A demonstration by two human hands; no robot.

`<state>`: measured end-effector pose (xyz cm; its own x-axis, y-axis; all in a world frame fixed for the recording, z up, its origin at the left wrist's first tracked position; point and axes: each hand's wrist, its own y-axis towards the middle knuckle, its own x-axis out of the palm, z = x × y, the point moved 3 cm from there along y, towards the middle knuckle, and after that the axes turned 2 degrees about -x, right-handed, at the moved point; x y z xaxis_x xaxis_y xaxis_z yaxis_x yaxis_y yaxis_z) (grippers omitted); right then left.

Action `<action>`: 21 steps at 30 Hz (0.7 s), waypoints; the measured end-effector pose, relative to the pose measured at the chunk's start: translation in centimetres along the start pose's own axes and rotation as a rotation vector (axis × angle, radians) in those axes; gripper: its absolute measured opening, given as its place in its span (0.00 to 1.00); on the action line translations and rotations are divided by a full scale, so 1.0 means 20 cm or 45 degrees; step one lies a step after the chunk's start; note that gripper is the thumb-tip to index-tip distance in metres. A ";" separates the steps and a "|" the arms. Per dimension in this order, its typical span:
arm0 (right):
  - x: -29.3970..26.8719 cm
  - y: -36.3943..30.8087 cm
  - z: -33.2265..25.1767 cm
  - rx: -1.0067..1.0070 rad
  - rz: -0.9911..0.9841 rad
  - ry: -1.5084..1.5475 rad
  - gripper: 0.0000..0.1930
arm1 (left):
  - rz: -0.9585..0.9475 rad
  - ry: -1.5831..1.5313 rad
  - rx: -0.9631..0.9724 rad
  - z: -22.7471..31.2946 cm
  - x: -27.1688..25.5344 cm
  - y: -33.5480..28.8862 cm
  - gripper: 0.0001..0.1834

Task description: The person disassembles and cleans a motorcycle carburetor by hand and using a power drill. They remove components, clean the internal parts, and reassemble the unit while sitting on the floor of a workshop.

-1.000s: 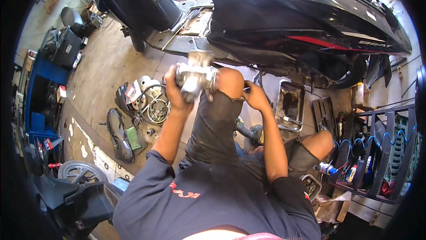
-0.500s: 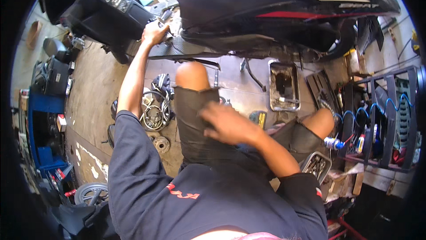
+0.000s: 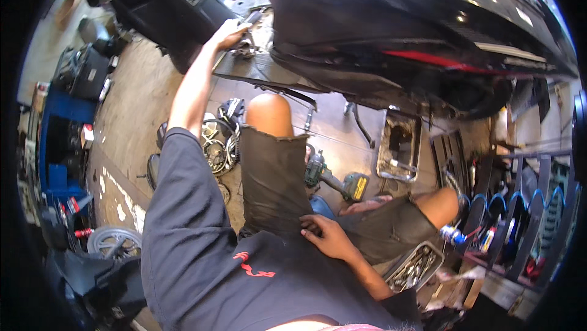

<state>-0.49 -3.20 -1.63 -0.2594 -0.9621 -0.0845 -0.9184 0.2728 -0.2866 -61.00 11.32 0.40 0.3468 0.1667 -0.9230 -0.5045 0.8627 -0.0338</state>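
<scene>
A black scooter (image 3: 342, 31) with a red stripe stands across the far side. My left hand (image 3: 230, 33) reaches to its open middle, between the dark front panel (image 3: 147, 16) and the bodywork, above the ribbed footboard (image 3: 257, 69). Its fingers are closed around a part there, beside a dark lever-like piece; the part itself is mostly covered by the hand. Over my lap, my right hand (image 3: 330, 237) rests by my shorts with its fingers loosely bent and apart, holding nothing. Beyond my thigh a green cordless impact wrench (image 3: 330, 178) lies on the floor.
A metal tray of dark liquid (image 3: 398, 144) sits under the scooter. A tray of sockets and tools (image 3: 417, 267) is by my right leg. Cables and parts (image 3: 217, 147) lie left of my knee, with a wheel (image 3: 115, 243) farther left. A rack (image 3: 520, 208) stands at right.
My right hand has come down and back toward my lap. My left hand stays at the scooter's middle. The view has shifted and tilted, and the impact wrench shows more fully.
</scene>
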 end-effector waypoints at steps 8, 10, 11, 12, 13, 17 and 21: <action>-0.08 0.05 0.10 0.002 0.030 -0.221 0.18 | 0.668 -0.010 0.010 -0.03 -0.02 -0.20 0.30; -0.09 0.05 0.16 0.000 0.089 -0.296 0.18 | 1.122 -0.122 0.099 0.08 0.02 -0.39 0.18; -0.08 0.06 0.18 -0.004 0.120 -0.328 0.18 | 1.248 -0.060 0.132 0.13 0.12 -0.53 0.16; -0.08 0.08 0.18 -0.010 0.111 -0.324 0.17 | 1.287 -0.145 0.199 0.24 0.23 -0.69 0.14; -0.07 0.09 0.18 -0.020 0.094 -0.317 0.17 | 1.089 -0.176 0.205 0.26 0.37 -0.84 0.15; -0.10 0.08 0.21 0.113 0.010 -0.183 0.16 | 0.827 -0.729 -0.378 0.11 0.98 -1.25 0.13; -0.13 0.07 0.23 0.160 0.102 -0.022 0.16 | 0.173 -0.582 -0.776 -0.09 1.54 -1.58 0.14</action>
<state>0.28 -0.33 -6.15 -0.3243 -0.9373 -0.1280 -0.8502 0.3481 -0.3950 -35.81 -11.63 -27.64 0.4757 0.5474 -0.6885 -0.8663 0.4272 -0.2590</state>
